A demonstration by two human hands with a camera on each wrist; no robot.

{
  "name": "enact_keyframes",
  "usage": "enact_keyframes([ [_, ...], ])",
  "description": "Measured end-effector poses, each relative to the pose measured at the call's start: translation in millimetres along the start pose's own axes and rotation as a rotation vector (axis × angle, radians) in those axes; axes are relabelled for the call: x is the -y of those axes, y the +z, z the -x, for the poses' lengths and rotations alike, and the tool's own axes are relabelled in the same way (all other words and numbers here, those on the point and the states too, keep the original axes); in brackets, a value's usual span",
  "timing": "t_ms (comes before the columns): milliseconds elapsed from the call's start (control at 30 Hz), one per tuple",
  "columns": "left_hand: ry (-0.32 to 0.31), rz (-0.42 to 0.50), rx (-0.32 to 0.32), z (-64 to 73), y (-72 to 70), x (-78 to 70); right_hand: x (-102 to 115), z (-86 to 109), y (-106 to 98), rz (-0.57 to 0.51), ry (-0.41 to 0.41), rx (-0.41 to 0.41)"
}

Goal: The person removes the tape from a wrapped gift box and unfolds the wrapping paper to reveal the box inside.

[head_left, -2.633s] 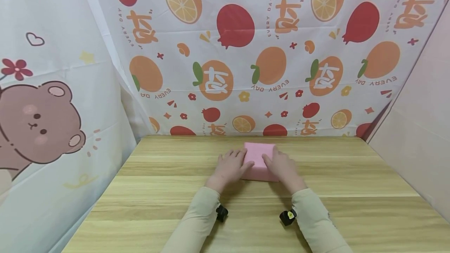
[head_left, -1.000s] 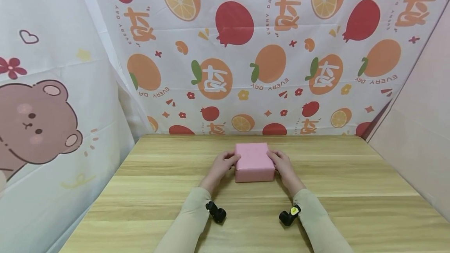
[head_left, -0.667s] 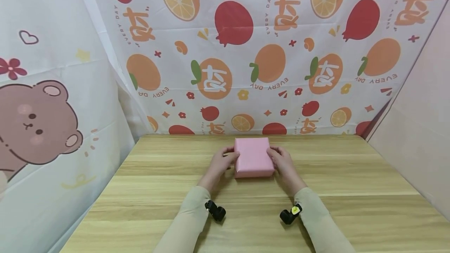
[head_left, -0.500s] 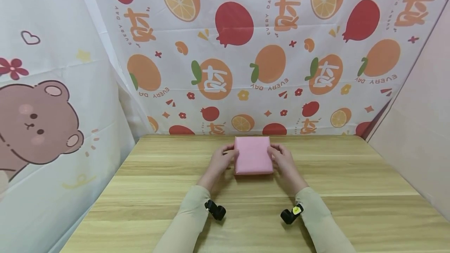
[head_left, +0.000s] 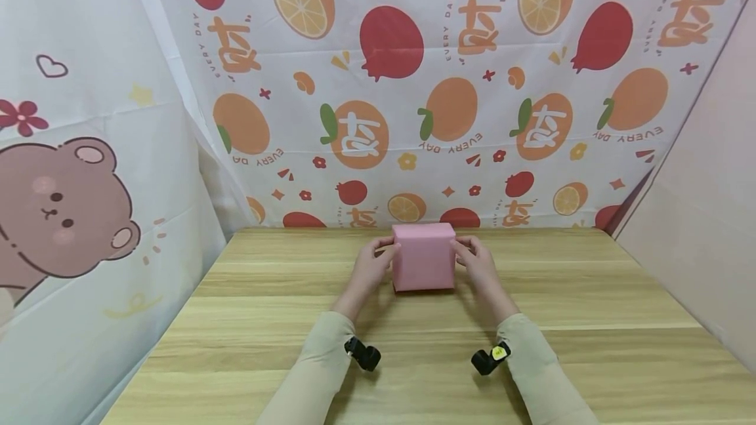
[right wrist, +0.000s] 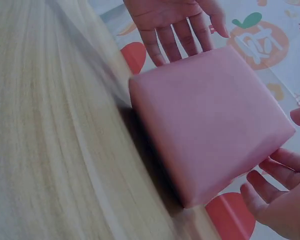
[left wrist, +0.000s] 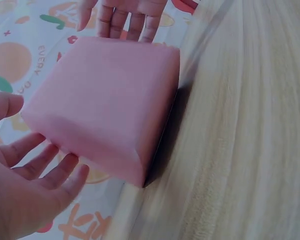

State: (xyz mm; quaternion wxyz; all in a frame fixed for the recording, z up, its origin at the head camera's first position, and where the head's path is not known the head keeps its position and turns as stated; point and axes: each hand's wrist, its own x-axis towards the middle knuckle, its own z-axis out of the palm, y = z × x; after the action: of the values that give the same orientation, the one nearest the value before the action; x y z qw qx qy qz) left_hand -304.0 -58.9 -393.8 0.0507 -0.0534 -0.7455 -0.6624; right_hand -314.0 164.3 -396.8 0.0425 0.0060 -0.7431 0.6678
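Observation:
A pink wrapped box (head_left: 424, 258) stands tipped up on the wooden table (head_left: 236, 346), its broad face turned toward me. My left hand (head_left: 369, 267) presses its left side with straight, spread fingers (left wrist: 55, 172). My right hand (head_left: 480, 266) does the same on the right side, fingers (right wrist: 270, 172) straight. The left wrist view shows the box (left wrist: 105, 100) tilted with the right hand (left wrist: 125, 15) beyond it. Seen from the right wrist, the box (right wrist: 210, 120) has the left hand (right wrist: 175, 25) at its far side.
Fruit-print cloth (head_left: 413, 84) hangs close behind the table's far edge. A bear-print sheet (head_left: 71, 202) closes the left side and a plain pink panel (head_left: 697, 215) the right. Small black cameras (head_left: 363, 354) sit on both wrists.
The box lay flat under both hands 2.6 s ago. The hands moved to its sides and its far edge has been raised, so its broad face now tilts toward me.

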Motion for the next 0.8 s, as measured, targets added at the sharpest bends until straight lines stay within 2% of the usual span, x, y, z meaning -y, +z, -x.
enact_keyframes([
  [167,0.014,0.083,-0.036,-0.4,2.9,-0.1,1.3,-0.8,0.6,-0.028,-0.017,-0.009],
  [400,0.021,0.103,-0.097,-2.6,5.6,4.3,0.2,0.3,-1.3,-0.07,-0.014,-0.03],
  [800,0.058,0.126,-0.099,-4.3,3.4,5.7,0.3,-1.1,-5.2,-0.227,0.002,-0.08],
])
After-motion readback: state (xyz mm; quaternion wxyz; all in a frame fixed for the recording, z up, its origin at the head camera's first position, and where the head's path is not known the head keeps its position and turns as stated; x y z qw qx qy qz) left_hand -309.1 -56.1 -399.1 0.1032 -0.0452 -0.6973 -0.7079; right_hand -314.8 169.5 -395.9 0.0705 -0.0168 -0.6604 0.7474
